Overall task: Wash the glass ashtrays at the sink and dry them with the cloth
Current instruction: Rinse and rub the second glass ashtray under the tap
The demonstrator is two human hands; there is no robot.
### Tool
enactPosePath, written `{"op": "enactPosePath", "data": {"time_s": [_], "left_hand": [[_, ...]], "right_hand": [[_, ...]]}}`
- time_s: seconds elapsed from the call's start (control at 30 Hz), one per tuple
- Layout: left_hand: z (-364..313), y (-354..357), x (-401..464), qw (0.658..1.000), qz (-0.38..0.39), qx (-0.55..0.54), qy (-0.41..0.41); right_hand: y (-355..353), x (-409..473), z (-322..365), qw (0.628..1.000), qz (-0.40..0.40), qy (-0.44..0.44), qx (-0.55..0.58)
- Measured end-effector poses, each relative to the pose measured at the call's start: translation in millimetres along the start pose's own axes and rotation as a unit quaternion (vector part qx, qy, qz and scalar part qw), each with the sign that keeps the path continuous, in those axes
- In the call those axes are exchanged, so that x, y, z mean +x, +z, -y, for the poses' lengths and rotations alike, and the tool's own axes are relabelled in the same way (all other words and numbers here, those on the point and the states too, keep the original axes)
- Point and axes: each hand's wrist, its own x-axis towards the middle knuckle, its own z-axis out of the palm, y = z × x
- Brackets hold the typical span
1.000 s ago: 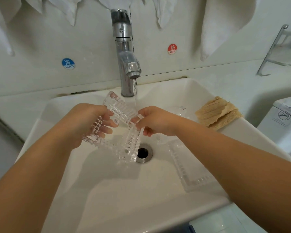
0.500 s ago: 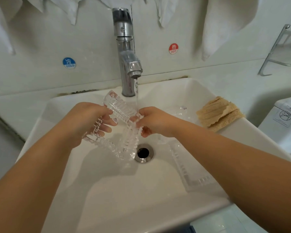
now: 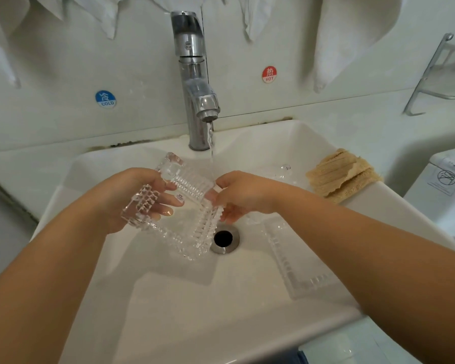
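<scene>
You are mid-wash: your left hand and right hand clamp their fingers on one glass ashtray under the running tap at frame centre, a second ashtray waits in the sink, and the cloth, centre right, looks untouched.

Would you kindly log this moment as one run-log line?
phase: rinsing | left hand: holds square clear glass ashtray | right hand: pinches its rim | chrome tap: running | second glass ashtray: in white sink
</scene>
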Motion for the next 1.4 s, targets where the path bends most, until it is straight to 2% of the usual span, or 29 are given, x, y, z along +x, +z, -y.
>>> {"op": "enactPosePath", "data": {"time_s": [0.03,0.1,0.23,0.43,0.5,0.57,0.7,0.93,1.1,1.17,1.27,1.4], "left_hand": [[0,2,-1,1.000,0.006,0.002,-0.007],[-1,5,-2,1.000,0.017,-0.009,-0.019],[-2,-4,-6,0.992,0.042,-0.115,-0.039],[-8,5,-19,0.970,0.059,-0.235,0.014],[-7,19,-20,0.979,0.023,-0.202,0.031],[-7,30,-18,0.987,-0.047,-0.146,0.046],[-6,33,-11,0.977,-0.149,-0.142,0.056],[-4,29,-9,0.977,-0.154,-0.143,0.040],[-3,34,-10,0.983,-0.145,-0.102,0.047],[-3,36,-10,0.984,-0.146,-0.087,0.051],[-2,32,-10,0.983,-0.154,-0.084,0.054],[-3,22,-9,0.983,-0.148,-0.094,0.052]], "right_hand": [[-1,0,-2,0.999,0.028,0.008,0.025],[1,-1,-2,0.999,0.037,-0.005,0.003],[1,-4,6,0.999,-0.033,-0.028,0.004],[3,-4,7,0.994,-0.091,-0.004,0.058],[3,-4,7,0.994,-0.091,0.006,0.064],[5,-4,5,0.995,-0.064,0.019,0.075],[10,-5,7,0.998,-0.012,-0.001,0.058],[11,-5,10,0.998,-0.045,-0.039,0.034],[18,-6,13,0.985,-0.154,-0.065,-0.051],[18,-7,12,0.979,-0.171,-0.073,-0.088],[18,-11,15,0.991,-0.089,-0.057,-0.079],[16,-13,13,0.999,0.037,-0.015,0.025]]}}
